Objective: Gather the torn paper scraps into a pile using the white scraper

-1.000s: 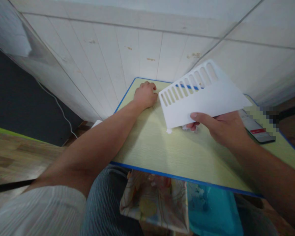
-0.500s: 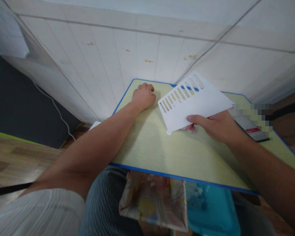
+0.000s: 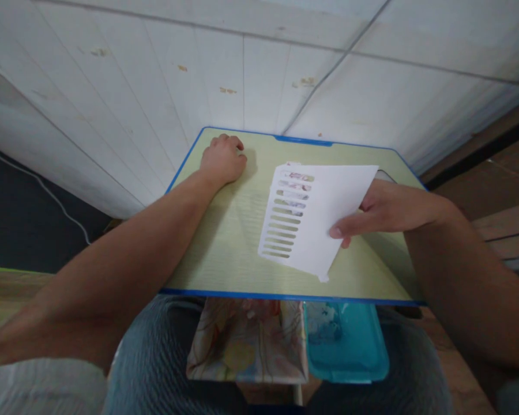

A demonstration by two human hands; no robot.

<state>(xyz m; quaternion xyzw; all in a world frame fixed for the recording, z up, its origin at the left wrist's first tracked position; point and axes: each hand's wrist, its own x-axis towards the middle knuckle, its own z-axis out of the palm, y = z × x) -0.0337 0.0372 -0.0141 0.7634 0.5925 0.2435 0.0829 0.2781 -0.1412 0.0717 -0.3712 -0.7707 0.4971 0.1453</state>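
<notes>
My right hand (image 3: 372,213) grips a white sheet of card (image 3: 324,213) by its right edge, thumb on top and the other fingers mostly hidden beneath. A column of long rounded slots is cut along the card's left side. Reddish and purplish marks show through the upper slots; what bears them I cannot tell. The card is held over a pale yellow-green table (image 3: 225,253) with a blue rim. My left hand (image 3: 224,158) rests on the table's far left part, fingers curled loosely under, with nothing visible in it.
Below the table's front edge are a patterned fabric-like container (image 3: 246,357) and a turquoise plastic tub (image 3: 350,357), between my knees. A white plank wall (image 3: 225,63) stands behind the table, crossed by a grey cable (image 3: 328,75). A dark panel (image 3: 21,219) is at left.
My right hand has turned the card so its slots run down the left side, and brought it lower over the table. My left hand stays on the tabletop. The view has shifted right.
</notes>
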